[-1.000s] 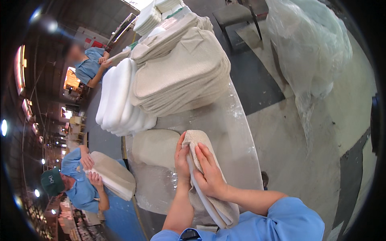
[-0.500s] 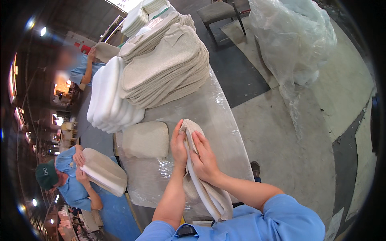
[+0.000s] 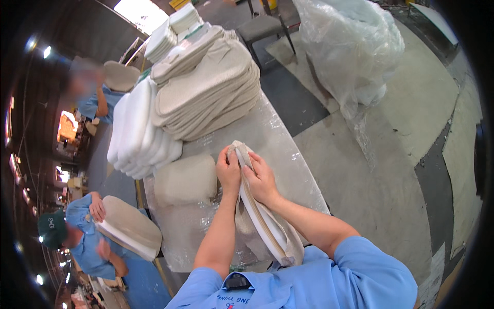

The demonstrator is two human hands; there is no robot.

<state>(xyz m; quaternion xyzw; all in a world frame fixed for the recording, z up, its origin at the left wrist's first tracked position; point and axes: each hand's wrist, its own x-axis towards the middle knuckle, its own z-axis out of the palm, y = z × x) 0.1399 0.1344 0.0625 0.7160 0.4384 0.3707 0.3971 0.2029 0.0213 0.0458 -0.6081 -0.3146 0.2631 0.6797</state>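
A beige cushion cover (image 3: 280, 224) with white padding (image 3: 262, 225) showing through its long open edge stands on edge before me, its near end against my shirt. A tan strip, looking like a zipper, runs along the opening. My left hand (image 3: 228, 172) grips the left side of the far end, fingers curled over the fabric. My right hand (image 3: 261, 180) holds the right side of the same end, thumb near the opening. Left of my hands, a filled beige cushion (image 3: 185, 180) lies flat on the plastic-wrapped table (image 3: 280, 139).
Beyond it rise a tall stack of beige covers (image 3: 206, 92) and a pile of white pads (image 3: 139, 131). A co-worker at the left holds another cushion (image 3: 135, 224); a second person stands farther back. To the right are a chair (image 3: 262, 28) and a big clear plastic bag (image 3: 355, 51).
Both my hands have curled tighter around the cover's far end, and more of the tan strip shows. The view has shifted slightly. The near co-worker's lower hand has come off their cushion.
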